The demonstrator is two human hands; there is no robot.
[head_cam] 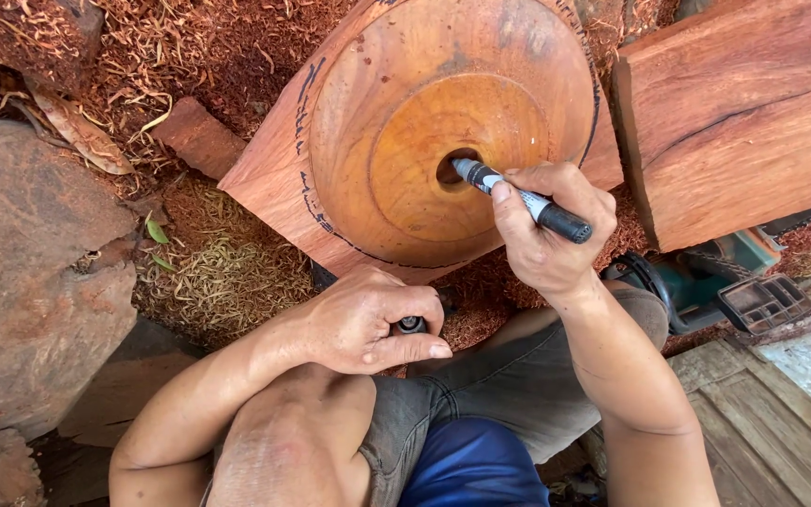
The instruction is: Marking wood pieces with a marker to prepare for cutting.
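Observation:
My right hand (542, 230) grips a black and white marker pen (518, 197), its tip at the dark centre hole (451, 171) of a round turned wooden bowl form (424, 122). The bowl form rests on a reddish wood slab (274, 188) that bears a black drawn outline around it. My left hand (368, 324) is closed around a small black object (412, 325), probably the pen cap, just below the slab's lower edge and above my knee.
A thick reddish wood plank (743, 122) lies at the right. A teal power tool (715, 277) sits beneath it. Large rocks (30, 272) stand at the left, sawdust and shavings (218, 272) cover the ground, and grey boards (772, 422) lie lower right.

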